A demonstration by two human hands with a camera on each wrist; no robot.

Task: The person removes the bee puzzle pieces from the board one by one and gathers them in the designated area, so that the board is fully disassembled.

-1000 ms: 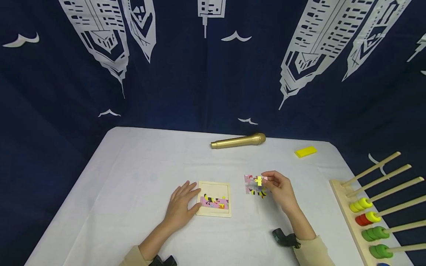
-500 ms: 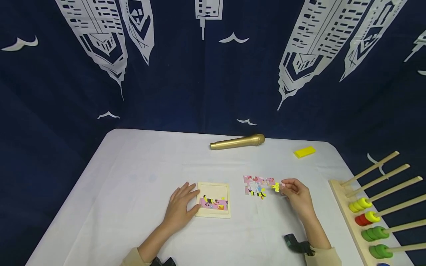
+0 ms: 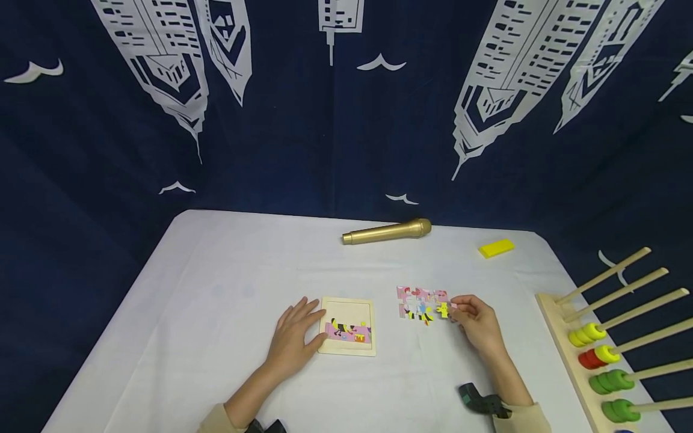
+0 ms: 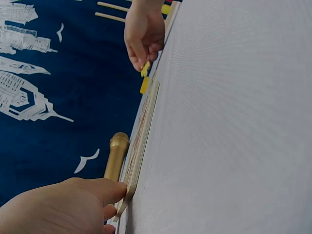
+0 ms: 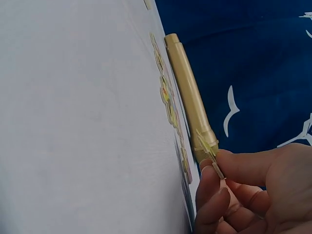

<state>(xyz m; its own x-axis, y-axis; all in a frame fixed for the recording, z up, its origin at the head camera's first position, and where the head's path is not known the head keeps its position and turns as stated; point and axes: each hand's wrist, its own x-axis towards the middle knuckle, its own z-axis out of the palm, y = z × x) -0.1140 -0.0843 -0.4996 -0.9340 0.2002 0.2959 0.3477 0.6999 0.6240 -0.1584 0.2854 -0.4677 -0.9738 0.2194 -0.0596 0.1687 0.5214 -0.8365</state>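
Observation:
A yellow and pink puzzle piece (image 3: 442, 310) is pinched between the thumb and fingers of my right hand (image 3: 480, 325). It hovers at the right side of a cluster of joined puzzle pieces (image 3: 412, 293) on the table; the right wrist view shows it raised off the surface. My left hand (image 3: 294, 334) rests against the left edge of the wooden puzzle tray (image 3: 348, 350), fingers extended and thumb on the rim. Inside the tray, a row of pieces (image 3: 338, 330) with a bee picture fills the lower part, and bare wood shows above it.
A gold microphone (image 3: 387, 231) lies near the table's far edge, with a yellow block (image 3: 496, 248) to its right. Along the right side stands a wooden peg rack (image 3: 568, 355) with coloured rings. A dark blue patterned curtain (image 3: 335, 132) hangs behind the white table (image 3: 216, 270).
My right hand swung right with the puzzle piece, uncovering the cluster, then came slightly back left and nearer to me. The left hand and tray stay in place.

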